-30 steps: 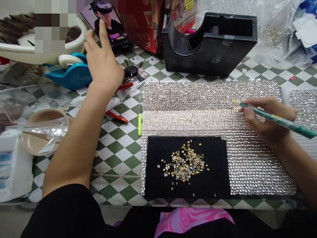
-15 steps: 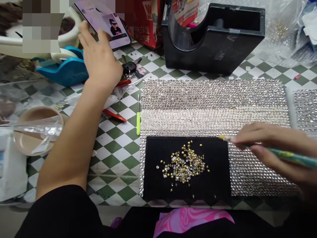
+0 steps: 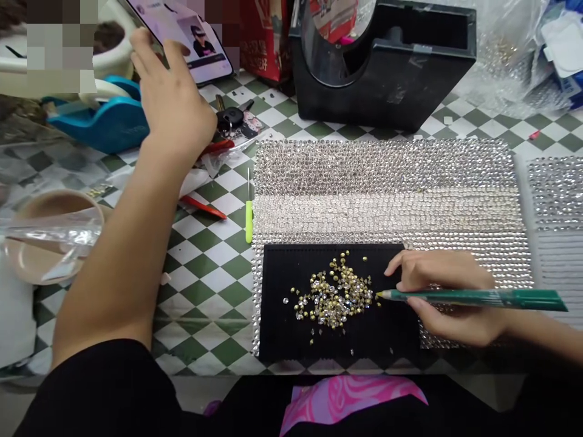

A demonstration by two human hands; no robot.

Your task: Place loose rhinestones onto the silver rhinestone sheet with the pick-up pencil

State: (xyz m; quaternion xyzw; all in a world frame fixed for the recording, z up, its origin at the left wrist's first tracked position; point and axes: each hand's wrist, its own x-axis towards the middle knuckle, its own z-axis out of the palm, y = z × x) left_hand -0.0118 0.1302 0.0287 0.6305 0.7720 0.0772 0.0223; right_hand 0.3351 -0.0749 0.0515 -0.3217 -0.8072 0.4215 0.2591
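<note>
My right hand (image 3: 449,291) pinches a green pen-like tool (image 3: 492,298), its yellowish tip at the right edge of a pile of small gold and clear rhinestones (image 3: 337,297). The pile lies on a black tray (image 3: 282,273), which rests on the lower left of a sheet covered in rows of rhinestones (image 3: 382,170). My left hand (image 3: 170,91) is at the upper left with its fingers spread over the lower left edge of a lit phone (image 3: 204,51). Whether its fingertips touch the screen cannot be made out.
Behind the sheet stands a large black tape dispenser (image 3: 364,91). A blue tape dispenser (image 3: 107,124), keys (image 3: 231,116), red-handled tool (image 3: 203,207) and beige bowl (image 3: 54,200) are on the left. A lime-handled pick (image 3: 248,221) lies beside the sheet; another rhinestone sheet (image 3: 555,188) is at right.
My right hand has moved left and down, bringing the tool's tip from the tray's upper right corner to the pile. My left hand stays by the phone. The whole view has shifted slightly.
</note>
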